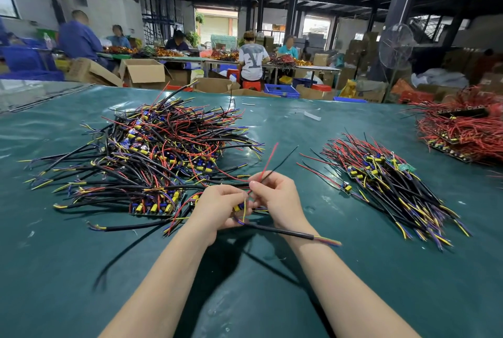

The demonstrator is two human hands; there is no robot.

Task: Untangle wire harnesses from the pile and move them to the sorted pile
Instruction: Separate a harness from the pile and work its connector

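Your left hand (217,209) and right hand (277,198) pinch one harness (285,232) (thick black cable, thin red and black leads) over the tabletop (353,269), between tangled pile (152,152) and sorted pile (389,182).

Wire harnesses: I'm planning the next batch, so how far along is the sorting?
Done: a sorted pile lies on the right, its harnesses roughly parallel. In hand: the left hand and right hand hold one harness between them, the right pinching its red and black leads. Left: the tangled pile looks clearly larger than the sorted one, so probably under half is done.
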